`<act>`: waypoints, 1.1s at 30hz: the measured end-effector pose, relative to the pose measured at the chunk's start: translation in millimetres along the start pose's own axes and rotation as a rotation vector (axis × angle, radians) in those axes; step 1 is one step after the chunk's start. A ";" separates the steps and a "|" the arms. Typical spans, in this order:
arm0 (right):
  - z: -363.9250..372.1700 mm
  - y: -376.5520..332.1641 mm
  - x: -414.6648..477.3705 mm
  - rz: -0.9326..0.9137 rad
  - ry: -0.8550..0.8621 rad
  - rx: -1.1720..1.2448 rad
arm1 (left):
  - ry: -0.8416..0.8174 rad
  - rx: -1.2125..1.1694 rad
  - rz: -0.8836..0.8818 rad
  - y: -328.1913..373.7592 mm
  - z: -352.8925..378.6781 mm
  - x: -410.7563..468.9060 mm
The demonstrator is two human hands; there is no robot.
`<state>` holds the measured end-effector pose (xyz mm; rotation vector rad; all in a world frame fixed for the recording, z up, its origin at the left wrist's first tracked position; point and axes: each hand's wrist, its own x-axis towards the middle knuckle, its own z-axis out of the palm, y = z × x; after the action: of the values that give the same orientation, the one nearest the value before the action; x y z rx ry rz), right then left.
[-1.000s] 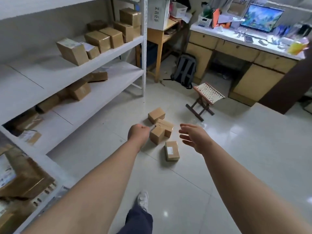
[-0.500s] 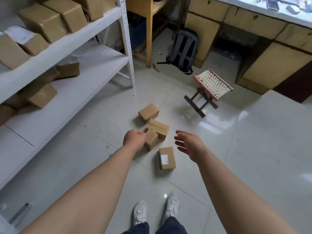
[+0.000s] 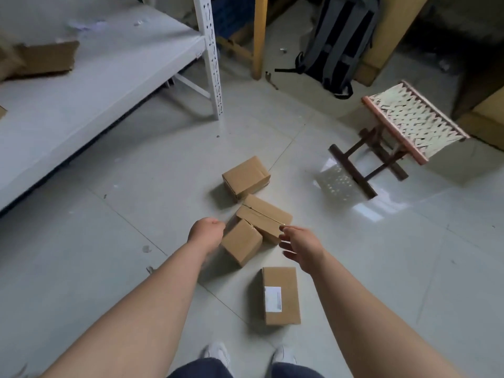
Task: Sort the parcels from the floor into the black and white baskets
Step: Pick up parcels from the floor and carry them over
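Several brown cardboard parcels lie on the tiled floor in front of me. The farthest parcel [image 3: 245,177] sits alone. A longer parcel [image 3: 266,215] lies behind a small cube-like parcel [image 3: 241,245], the two touching. A flat parcel with a white label [image 3: 281,294] lies nearest my feet. My left hand [image 3: 206,233] is curled into a loose fist just left of the small parcel, holding nothing. My right hand [image 3: 301,242] hovers with fingers spread at the right end of the longer parcel. No basket is in view.
A white metal shelf unit [image 3: 90,88] with a torn cardboard piece [image 3: 46,60] stands at the left. A folding stool with a woven seat [image 3: 403,126] stands to the right. A dark backpack [image 3: 341,42] leans by a wooden table leg [image 3: 257,36] at the back.
The view has tilted down and come closer to the parcels. Both hands have reached lower toward the middle parcels; the right hand is now at the longer parcel's end.
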<state>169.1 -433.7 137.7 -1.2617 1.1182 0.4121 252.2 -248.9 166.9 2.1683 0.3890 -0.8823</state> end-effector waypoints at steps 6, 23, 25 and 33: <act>44.1 55.9 147.7 0.126 -0.037 -0.097 | -0.091 -0.009 -0.035 -66.6 65.4 135.7; 116.7 92.5 242.1 0.029 -0.273 0.158 | 0.013 -0.451 -0.087 -175.2 66.0 234.1; 129.1 93.8 240.7 0.010 -0.268 0.095 | -0.027 -0.400 -0.092 -177.2 73.1 235.7; 123.2 105.8 255.0 -0.157 -0.127 -0.269 | -0.053 -0.443 -0.141 -173.1 90.9 240.1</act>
<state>255.2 -368.9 -144.8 -1.5254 0.8695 0.5291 292.1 -199.9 -136.2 1.7231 0.6516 -0.8358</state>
